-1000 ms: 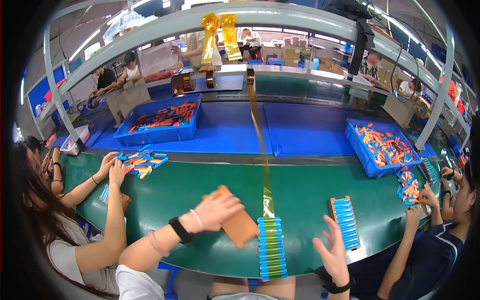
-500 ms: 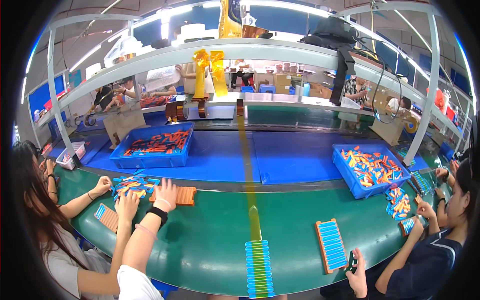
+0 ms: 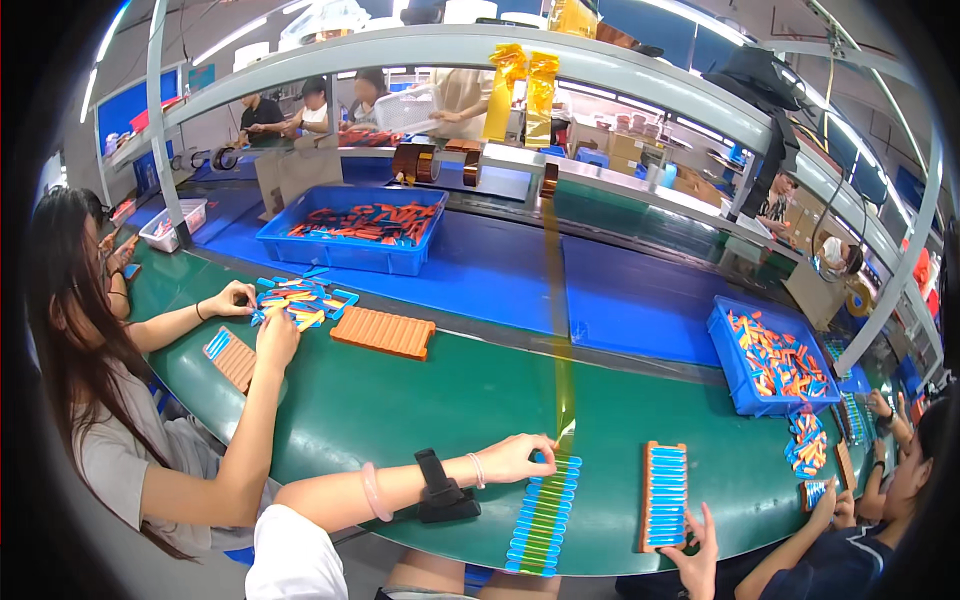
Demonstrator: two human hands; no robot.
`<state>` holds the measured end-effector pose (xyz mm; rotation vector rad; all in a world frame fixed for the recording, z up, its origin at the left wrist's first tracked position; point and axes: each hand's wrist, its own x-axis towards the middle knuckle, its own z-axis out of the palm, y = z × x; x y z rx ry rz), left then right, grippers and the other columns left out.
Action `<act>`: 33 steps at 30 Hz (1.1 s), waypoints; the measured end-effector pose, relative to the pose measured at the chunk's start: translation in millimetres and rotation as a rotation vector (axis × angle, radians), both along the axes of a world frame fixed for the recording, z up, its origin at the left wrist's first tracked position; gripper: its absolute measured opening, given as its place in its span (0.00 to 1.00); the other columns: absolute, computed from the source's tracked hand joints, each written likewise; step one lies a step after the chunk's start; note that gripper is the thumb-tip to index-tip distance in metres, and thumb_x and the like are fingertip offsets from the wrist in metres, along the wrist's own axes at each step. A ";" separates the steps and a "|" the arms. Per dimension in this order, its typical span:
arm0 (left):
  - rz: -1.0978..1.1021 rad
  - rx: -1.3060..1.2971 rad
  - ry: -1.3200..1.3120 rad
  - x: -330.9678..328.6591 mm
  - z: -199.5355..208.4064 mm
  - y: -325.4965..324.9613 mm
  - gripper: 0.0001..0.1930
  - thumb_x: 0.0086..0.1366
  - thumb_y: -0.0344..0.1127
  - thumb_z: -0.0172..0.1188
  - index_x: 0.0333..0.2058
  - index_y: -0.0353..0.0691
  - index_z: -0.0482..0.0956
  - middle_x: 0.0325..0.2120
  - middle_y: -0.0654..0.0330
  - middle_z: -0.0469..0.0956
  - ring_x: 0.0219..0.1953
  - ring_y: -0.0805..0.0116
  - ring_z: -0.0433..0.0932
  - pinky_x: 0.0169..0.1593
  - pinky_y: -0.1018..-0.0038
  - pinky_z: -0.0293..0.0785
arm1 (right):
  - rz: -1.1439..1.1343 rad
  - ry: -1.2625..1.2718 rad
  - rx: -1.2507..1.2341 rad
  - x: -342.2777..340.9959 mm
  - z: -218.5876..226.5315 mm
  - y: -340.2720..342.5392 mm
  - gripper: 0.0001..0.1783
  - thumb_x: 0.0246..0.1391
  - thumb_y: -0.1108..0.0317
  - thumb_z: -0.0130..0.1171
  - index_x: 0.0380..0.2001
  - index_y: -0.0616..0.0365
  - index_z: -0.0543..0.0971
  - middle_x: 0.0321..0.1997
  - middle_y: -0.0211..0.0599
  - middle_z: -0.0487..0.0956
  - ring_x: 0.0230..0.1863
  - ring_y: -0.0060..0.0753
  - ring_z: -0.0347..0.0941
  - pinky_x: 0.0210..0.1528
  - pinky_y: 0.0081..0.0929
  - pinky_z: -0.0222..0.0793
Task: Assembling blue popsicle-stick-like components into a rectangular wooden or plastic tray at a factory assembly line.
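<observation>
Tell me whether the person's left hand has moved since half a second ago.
Yes: against the left blue bin, the left hand has moved rightward and toward the person, near the yellow tape.

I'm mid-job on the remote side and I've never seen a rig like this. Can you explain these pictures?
There is no machine: these are a person's bare hands, seen from above by a wide camera worn on the head, so straight edges bend. On the green table lies a row of blue sticks with yellow tape along it. The left hand has its fingertips at the tape; whether its grip is closed is unclear. The right hand is at the lower right corner of a filled orange tray. A bare orange tray lies further back. Co-workers sit on both sides.
</observation>
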<state>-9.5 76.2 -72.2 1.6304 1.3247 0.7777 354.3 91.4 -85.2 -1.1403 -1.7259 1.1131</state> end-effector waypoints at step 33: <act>0.325 -0.107 -0.699 -16.5 79.9 -76.7 0.09 0.60 0.37 0.52 0.34 0.39 0.74 0.25 0.71 0.72 0.27 0.86 0.68 0.31 0.85 0.65 | 0.588 0.233 -0.292 -232.0 87.6 -2.9 0.11 0.53 0.63 0.51 0.27 0.61 0.73 0.25 0.24 0.71 0.29 0.11 0.64 0.31 0.13 0.61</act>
